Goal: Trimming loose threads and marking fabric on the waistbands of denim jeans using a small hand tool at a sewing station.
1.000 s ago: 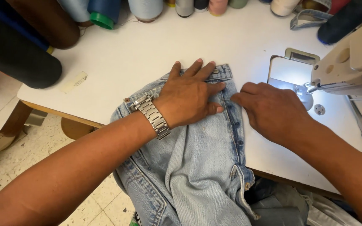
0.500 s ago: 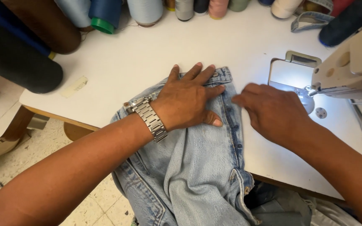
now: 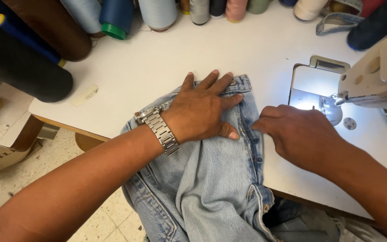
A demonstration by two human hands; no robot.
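Left hand: your left hand [image 3: 202, 110] lies flat, palm down, fingers spread, on the upper part of the light-blue denim garment [image 3: 207, 179]. The grip is open; nothing is grasped, the palm only presses the cloth to the bench [image 3: 166, 58].
Wrist: a metal-link watch [image 3: 157, 129] sits on your left wrist, just above the garment's left edge.
Right hand: your right hand [image 3: 298, 136] comes in from the right, fingers curled, with the fingertips at the garment's buttoned edge [image 3: 252, 143]. The tips are hidden under the hand, so you cannot tell whether the grip pinches the cloth or only touches it.
Garment: the denim lies with its top end on the white bench, near the front edge, and the rest hangs off the bench toward you. The top edge with a metal button reaches just past your left fingertips.
Sewing machine: a pale sewing machine [image 3: 377, 71] stands to the right; its lit needle plate [image 3: 312, 87] is just beyond your right hand, apart from the garment.
Thread cones: large thread cones [image 3: 157, 11] in blue, pale blue, grey, pink and cream line the far edge of the bench, with darker ones at the left.
Below: more cloth is heaped under the bench [image 3: 310, 222] at lower right, and tiled floor [image 3: 5, 188] shows at left.
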